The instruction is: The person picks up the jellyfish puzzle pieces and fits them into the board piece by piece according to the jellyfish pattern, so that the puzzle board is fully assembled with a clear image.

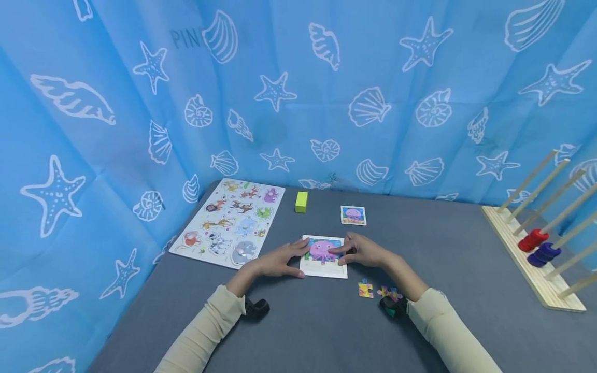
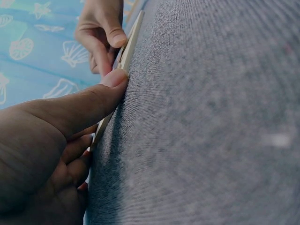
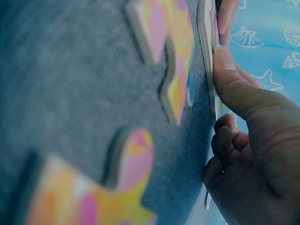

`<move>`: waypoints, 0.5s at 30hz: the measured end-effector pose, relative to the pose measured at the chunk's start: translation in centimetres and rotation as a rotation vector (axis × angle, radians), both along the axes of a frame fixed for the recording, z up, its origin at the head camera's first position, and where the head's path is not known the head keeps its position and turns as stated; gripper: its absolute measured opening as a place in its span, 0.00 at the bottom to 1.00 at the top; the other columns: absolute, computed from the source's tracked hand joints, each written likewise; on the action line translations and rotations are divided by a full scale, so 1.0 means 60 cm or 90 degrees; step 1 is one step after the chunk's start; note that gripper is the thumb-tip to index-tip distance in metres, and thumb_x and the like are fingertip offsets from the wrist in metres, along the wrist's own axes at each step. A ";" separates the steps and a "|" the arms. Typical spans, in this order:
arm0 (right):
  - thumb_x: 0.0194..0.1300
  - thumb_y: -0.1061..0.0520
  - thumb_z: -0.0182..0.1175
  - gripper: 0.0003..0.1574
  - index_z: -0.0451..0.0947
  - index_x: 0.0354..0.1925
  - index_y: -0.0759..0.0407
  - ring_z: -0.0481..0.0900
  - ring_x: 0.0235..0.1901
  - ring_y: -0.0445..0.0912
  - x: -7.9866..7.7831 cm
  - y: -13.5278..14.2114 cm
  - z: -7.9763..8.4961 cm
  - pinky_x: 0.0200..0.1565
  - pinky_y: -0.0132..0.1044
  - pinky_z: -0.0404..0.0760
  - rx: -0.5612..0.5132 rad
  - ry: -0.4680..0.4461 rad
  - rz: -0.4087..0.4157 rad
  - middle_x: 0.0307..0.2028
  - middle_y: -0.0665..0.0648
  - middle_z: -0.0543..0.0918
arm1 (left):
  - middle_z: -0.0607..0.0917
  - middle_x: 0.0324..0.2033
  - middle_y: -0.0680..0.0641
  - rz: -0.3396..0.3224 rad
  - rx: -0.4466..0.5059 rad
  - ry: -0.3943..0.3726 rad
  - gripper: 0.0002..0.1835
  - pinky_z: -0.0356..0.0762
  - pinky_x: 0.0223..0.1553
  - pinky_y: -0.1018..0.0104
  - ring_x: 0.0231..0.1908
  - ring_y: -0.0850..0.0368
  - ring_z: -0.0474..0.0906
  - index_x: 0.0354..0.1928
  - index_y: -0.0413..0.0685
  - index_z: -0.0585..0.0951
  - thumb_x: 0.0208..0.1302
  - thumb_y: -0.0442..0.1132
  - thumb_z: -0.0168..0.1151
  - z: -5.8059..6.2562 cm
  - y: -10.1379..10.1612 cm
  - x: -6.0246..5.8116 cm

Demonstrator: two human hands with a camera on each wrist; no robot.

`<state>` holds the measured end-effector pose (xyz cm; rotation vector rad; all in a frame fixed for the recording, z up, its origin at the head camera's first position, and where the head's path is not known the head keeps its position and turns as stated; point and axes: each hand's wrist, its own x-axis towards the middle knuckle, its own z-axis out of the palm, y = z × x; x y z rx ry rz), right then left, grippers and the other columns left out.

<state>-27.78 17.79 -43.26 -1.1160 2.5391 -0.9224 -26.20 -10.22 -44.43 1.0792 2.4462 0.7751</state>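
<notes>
A square jigsaw tray with a white rim lies on the table, its upper part filled with a pink octopus picture and its lower strip bare. My left hand holds the tray's left side, thumb at the near corner and fingers at the far one. With its index finger extended, my right hand presses on the octopus picture; its thumb rests at the tray's right edge and its other fingers are bent. Loose jigsaw pieces lie near the right wrist, close up in the right wrist view.
A small octopus picture card and a yellow-green block lie beyond the tray. An animal puzzle board is at the left. A wooden bead rack with red and blue beads stands at the right. A blue shell-print curtain hangs behind.
</notes>
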 end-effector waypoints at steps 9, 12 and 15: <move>0.51 0.53 0.66 0.27 0.79 0.50 0.63 0.55 0.23 0.39 0.006 0.001 -0.004 0.26 0.27 0.56 -0.021 0.012 -0.037 0.25 0.60 0.67 | 0.48 0.72 0.45 0.004 0.010 0.012 0.41 0.42 0.69 0.45 0.72 0.48 0.40 0.69 0.43 0.55 0.59 0.48 0.61 -0.001 0.002 0.004; 0.50 0.52 0.68 0.27 0.79 0.48 0.62 0.55 0.23 0.38 0.009 0.002 -0.006 0.26 0.27 0.57 -0.011 0.021 -0.050 0.25 0.60 0.68 | 0.48 0.72 0.45 0.001 0.011 0.010 0.41 0.42 0.69 0.44 0.72 0.48 0.41 0.69 0.43 0.55 0.59 0.48 0.62 -0.004 0.004 0.006; 0.50 0.52 0.67 0.26 0.80 0.47 0.62 0.55 0.23 0.38 0.009 0.002 -0.003 0.26 0.26 0.57 -0.002 0.031 -0.046 0.24 0.58 0.68 | 0.48 0.72 0.45 0.002 0.013 0.008 0.41 0.42 0.69 0.44 0.72 0.48 0.40 0.69 0.43 0.55 0.59 0.48 0.62 -0.003 0.004 0.006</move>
